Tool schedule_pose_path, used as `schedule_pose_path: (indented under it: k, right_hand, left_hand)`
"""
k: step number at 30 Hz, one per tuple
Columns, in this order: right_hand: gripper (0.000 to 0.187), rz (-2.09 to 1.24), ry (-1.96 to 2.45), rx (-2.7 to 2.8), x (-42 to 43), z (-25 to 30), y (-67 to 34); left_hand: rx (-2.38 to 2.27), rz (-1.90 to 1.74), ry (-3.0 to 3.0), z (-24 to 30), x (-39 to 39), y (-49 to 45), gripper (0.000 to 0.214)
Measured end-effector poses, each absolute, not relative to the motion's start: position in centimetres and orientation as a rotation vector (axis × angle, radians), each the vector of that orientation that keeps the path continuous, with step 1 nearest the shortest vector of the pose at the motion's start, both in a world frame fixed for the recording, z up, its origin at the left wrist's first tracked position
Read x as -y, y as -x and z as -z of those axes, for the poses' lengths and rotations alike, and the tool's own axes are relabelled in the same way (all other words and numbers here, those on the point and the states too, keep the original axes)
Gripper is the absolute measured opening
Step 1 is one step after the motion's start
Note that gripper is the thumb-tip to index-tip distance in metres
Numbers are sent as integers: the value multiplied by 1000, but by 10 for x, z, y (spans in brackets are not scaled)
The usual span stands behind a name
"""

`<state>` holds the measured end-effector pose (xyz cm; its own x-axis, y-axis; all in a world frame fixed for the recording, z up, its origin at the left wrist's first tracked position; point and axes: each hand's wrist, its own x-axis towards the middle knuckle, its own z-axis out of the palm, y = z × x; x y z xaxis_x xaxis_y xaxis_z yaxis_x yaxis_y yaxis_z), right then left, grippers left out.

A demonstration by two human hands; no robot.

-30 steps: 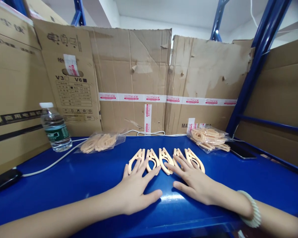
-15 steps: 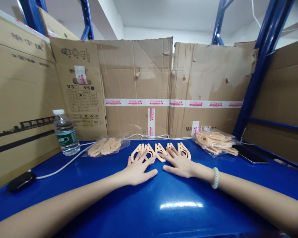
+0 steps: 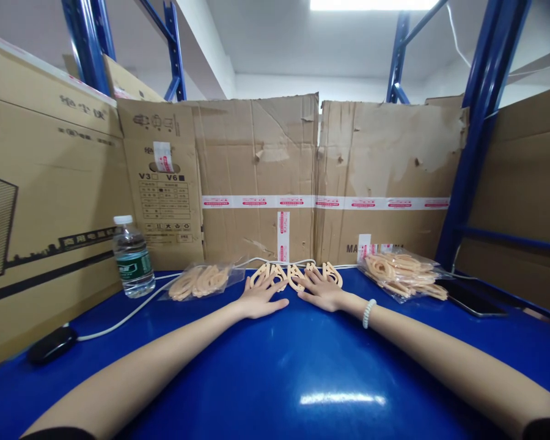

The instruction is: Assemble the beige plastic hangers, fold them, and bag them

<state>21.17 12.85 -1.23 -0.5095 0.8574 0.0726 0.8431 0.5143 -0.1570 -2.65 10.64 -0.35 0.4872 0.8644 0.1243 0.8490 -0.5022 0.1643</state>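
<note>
Several beige folding hangers point(image 3: 296, 278), folded up, lie in a row at the back of the blue table, close to the cardboard. My left hand point(image 3: 260, 300) rests flat over the left ones, with its fingers spread and touching them. Across the right part of the row lies my right hand point(image 3: 324, 293), also open, with a pale beaded bracelet point(image 3: 369, 313) on its wrist. Fingers of both hands cover parts of the hangers. Clear bags of similar beige hangers flank the row: a smaller bag point(image 3: 201, 281) at left and a fuller bag point(image 3: 401, 273) at right.
A water bottle point(image 3: 134, 260) stands at the left, with a black device point(image 3: 51, 345) and its white cable point(image 3: 119, 327) in front. A phone point(image 3: 474, 299) lies beside the right bag. Cardboard sheets point(image 3: 256, 159) wall the back, between blue rack posts point(image 3: 476, 122).
Both hands and the row of hangers have moved away from me, nearer to the cardboard, and the row looks tighter together. The view has tilted upward a little.
</note>
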Motion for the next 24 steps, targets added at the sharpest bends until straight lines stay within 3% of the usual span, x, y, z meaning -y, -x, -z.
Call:
schedule_pose_path:
  k: [6, 10, 13, 16, 24]
  right_hand:
    - [65, -43, 1434, 2519, -123, 14, -212]
    - [52, 238, 1370, 2421, -112, 15, -211]
    - [38, 412, 1298, 2404, -103, 17, -212]
    - [36, 484, 1256, 2419, -99, 21, -215]
    - [31, 486, 1235, 2451, -94, 23, -216]
  left_hand:
    - [-1533, -524, -2763, 8, -100, 26, 54]
    - [-1474, -646, -2948, 7, -93, 27, 40]
    - [-1361, -641, -3241, 2, -82, 32, 36]
    - [-1285, -581, -3417, -2, -71, 43, 39]
    - [-1886, -959, -3028, -4, -75, 76, 36]
